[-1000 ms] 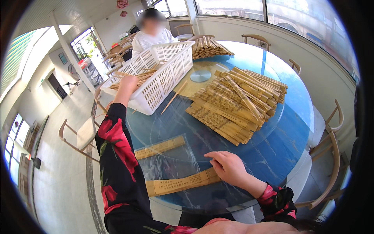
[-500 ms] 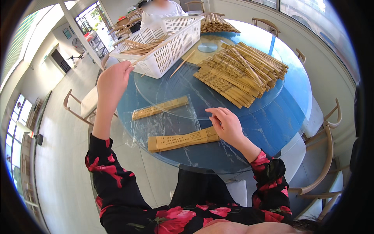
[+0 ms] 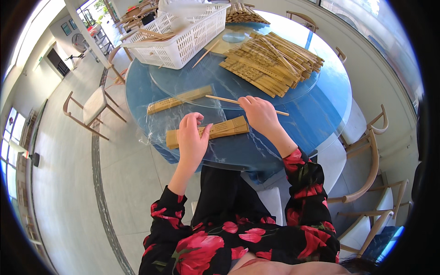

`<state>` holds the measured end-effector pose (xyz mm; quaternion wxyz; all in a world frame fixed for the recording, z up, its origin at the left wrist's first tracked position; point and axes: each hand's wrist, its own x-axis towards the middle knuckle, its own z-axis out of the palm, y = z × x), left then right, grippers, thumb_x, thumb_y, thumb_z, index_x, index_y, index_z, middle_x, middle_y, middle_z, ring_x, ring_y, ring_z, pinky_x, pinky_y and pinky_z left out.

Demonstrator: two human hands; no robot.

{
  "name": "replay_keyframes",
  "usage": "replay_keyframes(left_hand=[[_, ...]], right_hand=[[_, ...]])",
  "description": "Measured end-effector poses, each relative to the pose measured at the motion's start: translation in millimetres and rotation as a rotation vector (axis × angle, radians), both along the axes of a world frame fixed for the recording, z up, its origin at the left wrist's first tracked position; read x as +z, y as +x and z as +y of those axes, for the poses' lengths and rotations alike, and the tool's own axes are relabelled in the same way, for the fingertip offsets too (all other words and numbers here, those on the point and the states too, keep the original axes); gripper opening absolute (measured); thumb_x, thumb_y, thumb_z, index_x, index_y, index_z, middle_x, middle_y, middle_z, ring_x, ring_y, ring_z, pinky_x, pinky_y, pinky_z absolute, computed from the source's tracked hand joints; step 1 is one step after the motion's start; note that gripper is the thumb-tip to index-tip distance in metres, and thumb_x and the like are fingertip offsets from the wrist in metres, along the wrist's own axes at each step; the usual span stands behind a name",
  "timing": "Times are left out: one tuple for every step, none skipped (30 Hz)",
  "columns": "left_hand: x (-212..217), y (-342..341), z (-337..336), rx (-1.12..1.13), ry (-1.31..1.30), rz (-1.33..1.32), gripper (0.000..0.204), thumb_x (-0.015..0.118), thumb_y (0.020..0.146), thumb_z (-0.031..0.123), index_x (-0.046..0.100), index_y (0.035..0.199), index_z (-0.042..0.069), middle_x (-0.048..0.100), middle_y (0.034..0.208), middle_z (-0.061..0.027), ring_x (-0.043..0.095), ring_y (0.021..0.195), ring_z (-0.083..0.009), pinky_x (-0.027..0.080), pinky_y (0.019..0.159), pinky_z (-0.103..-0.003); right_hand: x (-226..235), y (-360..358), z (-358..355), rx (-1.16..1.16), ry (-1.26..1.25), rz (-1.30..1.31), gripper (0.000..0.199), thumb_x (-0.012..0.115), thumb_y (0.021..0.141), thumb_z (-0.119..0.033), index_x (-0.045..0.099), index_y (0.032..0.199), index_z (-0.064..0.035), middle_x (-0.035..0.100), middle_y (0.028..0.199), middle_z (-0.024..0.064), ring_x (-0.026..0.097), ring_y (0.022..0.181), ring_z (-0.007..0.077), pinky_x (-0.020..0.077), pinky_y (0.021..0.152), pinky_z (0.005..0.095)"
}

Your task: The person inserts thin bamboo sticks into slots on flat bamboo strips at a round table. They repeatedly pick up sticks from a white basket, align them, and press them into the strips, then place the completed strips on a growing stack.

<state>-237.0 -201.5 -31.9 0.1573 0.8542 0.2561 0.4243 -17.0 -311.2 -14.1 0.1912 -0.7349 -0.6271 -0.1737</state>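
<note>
My right hand [image 3: 262,117] is closed on a slim wooden chopstick [image 3: 222,98], holding it level over the table; whether it is one stick or a pair I cannot tell. My left hand [image 3: 191,140] is above a stack of tan printed paper sleeves [image 3: 231,127], with its fingers bent and its thumb apart. Nothing shows between them. Just beyond lies another tan bundle [image 3: 169,104] on clear plastic film [image 3: 208,113]. A large heap of tan printed sleeves [image 3: 275,64] sits farther off to the right.
A white plastic basket [image 3: 197,39] with wooden sticks [image 3: 158,35] stands at the far left of the round blue glass table [image 3: 316,107]. One loose stick [image 3: 206,54] lies beside it. More bundles [image 3: 245,13] lie at the back. Wooden chairs [image 3: 94,107] surround the table.
My left hand has come from the basket down to the paper sleeves, and the stick it held is now in my right hand. The view has shifted.
</note>
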Motion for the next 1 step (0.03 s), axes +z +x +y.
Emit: replay_keyframes(left_hand=[[-0.6,-0.5,0.1,-0.004,-0.001,-0.001,0.039,0.081,0.082,0.010,0.059,0.113,0.004,0.062,0.112,-0.0090,0.060,0.097,-0.0263,0.051,0.083,-0.035]], right_hand=[[2.5,-0.9,-1.1,-0.052,-0.047,0.034,0.023,0.064,0.087,-0.011,0.062,0.109,-0.0137,0.065,0.093,0.0029,0.066,0.095,0.0242,0.0517,0.073,0.0343]])
